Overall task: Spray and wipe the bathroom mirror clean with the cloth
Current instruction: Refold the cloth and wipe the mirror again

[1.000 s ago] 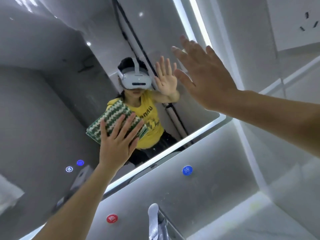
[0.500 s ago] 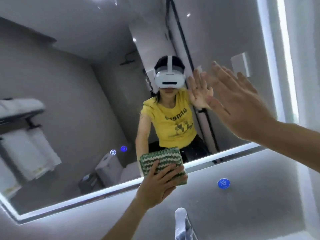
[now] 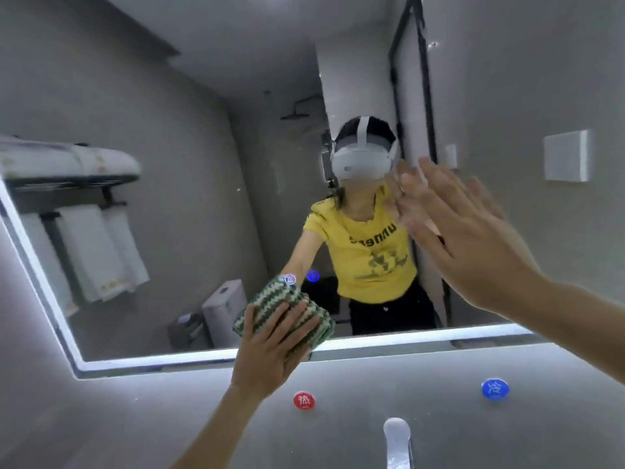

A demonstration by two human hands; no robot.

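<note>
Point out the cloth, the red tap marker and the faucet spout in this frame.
cloth [image 3: 270, 301]: head view, upper striped part above the fingers.
red tap marker [image 3: 303, 400]: head view, centre of the disc.
faucet spout [image 3: 396, 434]: head view, rounded top end.

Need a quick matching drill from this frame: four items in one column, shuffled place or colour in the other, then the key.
Column 1
1. cloth
2. right hand
3. round marker right of the faucet
4. round marker left of the faucet

Column 2
A. red
B. green and white stripes, under the left hand at the mirror's lower edge
C. blue
D. open, fingers straight, raised at the mirror

Pairs: 1-B, 2-D, 3-C, 4-A
</note>
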